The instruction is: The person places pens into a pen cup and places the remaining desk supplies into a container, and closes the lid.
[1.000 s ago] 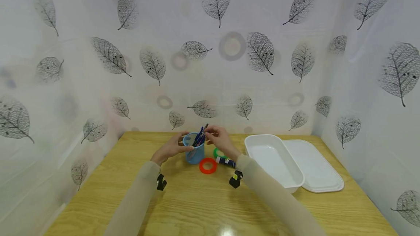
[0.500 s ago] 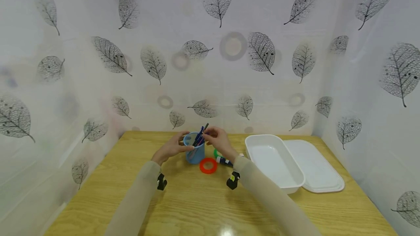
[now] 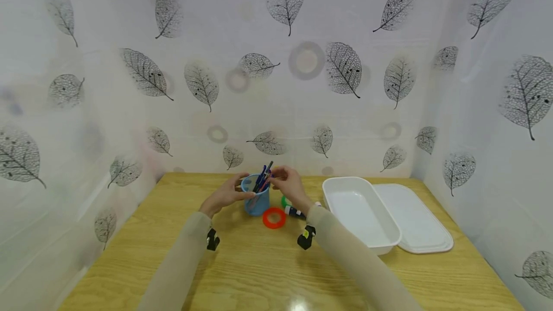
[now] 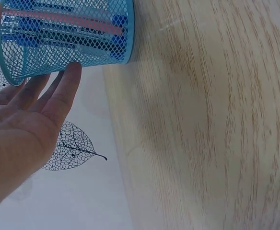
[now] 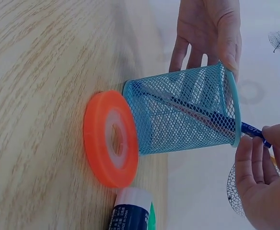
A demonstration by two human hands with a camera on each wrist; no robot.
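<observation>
A light blue mesh pen holder (image 3: 258,207) stands upright on the wooden table, with several pens (image 3: 261,181) leaning in it. My left hand (image 3: 222,198) holds it near the rim, thumb on the near side and fingers behind. From the right, my right hand (image 3: 293,190) is at the pens' upper ends. In the right wrist view, thumb and fingers pinch a dark blue pen (image 5: 253,130) where it sticks out above the rim. Through the mesh in the left wrist view, a reddish pen (image 4: 63,18) lies among blue ones.
An orange-red tape roll (image 3: 274,226) lies in front of the holder. Right of it are a dark blue glue stick (image 3: 296,212) with a white cap and a partly hidden green ring (image 3: 284,201). Further right, a white plastic box (image 3: 360,212) overlaps its white lid (image 3: 416,220).
My right hand has shifted slightly left, toward the pen holder, and the pens' upper ends have moved a little. My left hand and the holder have stayed in place.
</observation>
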